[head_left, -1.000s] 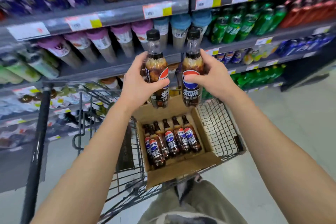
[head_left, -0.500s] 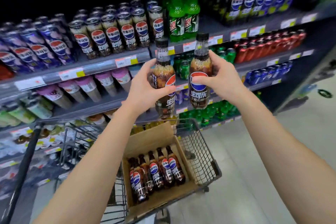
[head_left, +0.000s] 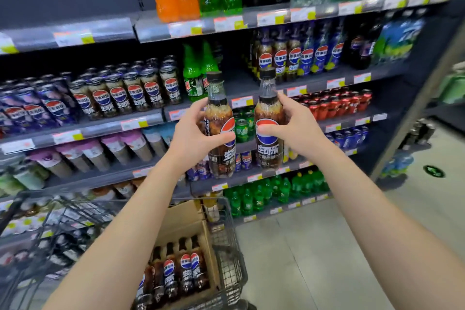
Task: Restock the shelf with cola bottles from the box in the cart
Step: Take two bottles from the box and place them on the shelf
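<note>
Above the cart point(head_left: 227, 241), both hands are raised in front of the shelf point(head_left: 251, 88). Left hand point(head_left: 193, 137) grips one cola bottle point(head_left: 220, 123) around its middle, fingers point(head_left: 198, 106) wrapped behind and thumb across the label. Right hand point(head_left: 295, 128) grips a second bottle point(head_left: 269, 121) the same way, thumb pressed on the logo. Both bottles stand upright, black caps up, just apart from each other, level with the shelf tier that carries matching cola bottles point(head_left: 141, 93) to the left of the hands. A gap in that tier shows directly behind the two held bottles. Below the hands, a cardboard box point(head_left: 186, 219) sits in the cart with its flap open. More bottles point(head_left: 180, 272) remain upright inside the box, partly hidden by the left forearm.
</note>
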### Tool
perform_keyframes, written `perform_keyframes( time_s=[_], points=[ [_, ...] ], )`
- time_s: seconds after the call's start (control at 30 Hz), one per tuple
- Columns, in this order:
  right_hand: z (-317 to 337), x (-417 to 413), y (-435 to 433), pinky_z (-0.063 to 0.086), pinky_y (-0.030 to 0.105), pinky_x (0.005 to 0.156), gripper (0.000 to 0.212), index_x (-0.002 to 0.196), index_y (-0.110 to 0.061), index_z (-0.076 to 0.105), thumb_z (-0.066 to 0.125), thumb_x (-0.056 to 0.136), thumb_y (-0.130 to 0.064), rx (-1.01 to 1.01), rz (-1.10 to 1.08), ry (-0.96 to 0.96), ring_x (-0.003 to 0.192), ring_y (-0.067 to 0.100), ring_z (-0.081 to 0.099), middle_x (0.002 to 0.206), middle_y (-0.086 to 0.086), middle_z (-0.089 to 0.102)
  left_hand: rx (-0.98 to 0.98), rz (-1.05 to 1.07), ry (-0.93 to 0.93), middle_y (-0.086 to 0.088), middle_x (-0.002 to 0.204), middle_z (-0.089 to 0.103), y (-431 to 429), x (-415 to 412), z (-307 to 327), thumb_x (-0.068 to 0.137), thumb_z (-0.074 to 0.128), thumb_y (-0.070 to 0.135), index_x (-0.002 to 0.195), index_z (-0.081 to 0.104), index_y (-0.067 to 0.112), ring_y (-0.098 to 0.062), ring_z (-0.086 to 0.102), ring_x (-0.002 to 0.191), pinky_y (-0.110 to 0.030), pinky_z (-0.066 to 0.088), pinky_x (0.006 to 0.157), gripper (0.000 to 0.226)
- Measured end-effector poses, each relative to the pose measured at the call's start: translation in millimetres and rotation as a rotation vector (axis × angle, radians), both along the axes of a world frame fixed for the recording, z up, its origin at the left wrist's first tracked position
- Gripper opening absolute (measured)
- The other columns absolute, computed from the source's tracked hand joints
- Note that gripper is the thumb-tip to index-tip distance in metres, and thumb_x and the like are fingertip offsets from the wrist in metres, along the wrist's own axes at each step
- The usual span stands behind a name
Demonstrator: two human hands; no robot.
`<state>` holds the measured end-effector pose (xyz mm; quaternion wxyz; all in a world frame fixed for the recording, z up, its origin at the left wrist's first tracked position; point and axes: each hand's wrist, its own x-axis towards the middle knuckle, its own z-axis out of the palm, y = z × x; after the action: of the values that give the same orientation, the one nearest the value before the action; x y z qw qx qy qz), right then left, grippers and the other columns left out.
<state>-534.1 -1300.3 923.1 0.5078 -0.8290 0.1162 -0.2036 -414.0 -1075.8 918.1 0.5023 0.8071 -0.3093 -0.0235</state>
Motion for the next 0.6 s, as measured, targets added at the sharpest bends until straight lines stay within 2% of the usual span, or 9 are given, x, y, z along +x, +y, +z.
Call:
perform_keyframes(
  time_s=[0.17,0.27,0.4,0.5,0.57,0.6],
  points=[
    [-1,1,-23,0.05,0.039,0.106,0.104,0.159,-0.026,0.027,0.088,0.075,-0.027,0.016,0.023,-0.014,0.126,0.011,0.057,0.147,-0.008,0.051,0.03,0.033,-0.005,0.007,0.147,0.05,-21,-12,8,0.071,0.092,0.046,0.153,0.037,0.04,-0.016,0.048,0.135,-0.042,0.043,0.112,0.099],
    [-4,11,-33,0.049,0.037,0.107,0.105,0.158,-0.03,0.027,0.089,0.074,-0.03,0.007,0.042,-0.008,0.126,0.007,0.054,0.149,-0.012,0.049,0.046,0.052,0.003,0.017,0.139,0.046,-29,-8,7,0.07,0.092,0.048,0.153,0.037,0.041,-0.007,0.043,0.13,-0.04,0.041,0.112,0.1],
    [-6,30,-43,0.046,0.035,0.109,0.103,0.157,-0.038,0.027,0.087,0.073,-0.037,0.005,0.074,-0.011,0.13,0.006,0.051,0.149,-0.015,0.046,0.058,0.071,0.021,0.016,0.142,0.047,-40,6,1,0.069,0.092,0.049,0.154,0.036,0.041,-0.004,0.042,0.128,-0.038,0.041,0.111,0.102],
    [-6,52,-57,0.039,0.02,0.098,0.098,0.158,-0.036,0.027,0.085,0.08,-0.029,0.018,0.1,-0.01,0.126,-0.001,0.036,0.144,-0.018,0.039,0.051,0.095,0.039,0.01,0.15,0.048,-55,27,-5,0.069,0.092,0.049,0.153,0.036,0.042,-0.006,0.043,0.13,-0.037,0.04,0.111,0.102],
    [-8,74,-72,0.038,0.004,0.085,0.096,0.157,-0.032,0.028,0.085,0.08,-0.024,0.024,0.119,0.016,0.118,-0.004,0.041,0.145,-0.013,0.047,0.045,0.108,0.053,0.01,0.148,0.048,-67,46,-9,0.069,0.092,0.049,0.154,0.035,0.042,-0.008,0.043,0.132,-0.038,0.039,0.112,0.103],
    [-8,84,-78,0.04,-0.001,0.075,0.093,0.156,-0.031,0.031,0.085,0.081,-0.022,0.021,0.131,0.028,0.111,-0.007,0.047,0.138,-0.014,0.052,0.042,0.112,0.056,0.013,0.145,0.048,-73,57,-12,0.069,0.092,0.049,0.154,0.035,0.041,-0.008,0.043,0.131,-0.038,0.039,0.111,0.103]
  ],
)
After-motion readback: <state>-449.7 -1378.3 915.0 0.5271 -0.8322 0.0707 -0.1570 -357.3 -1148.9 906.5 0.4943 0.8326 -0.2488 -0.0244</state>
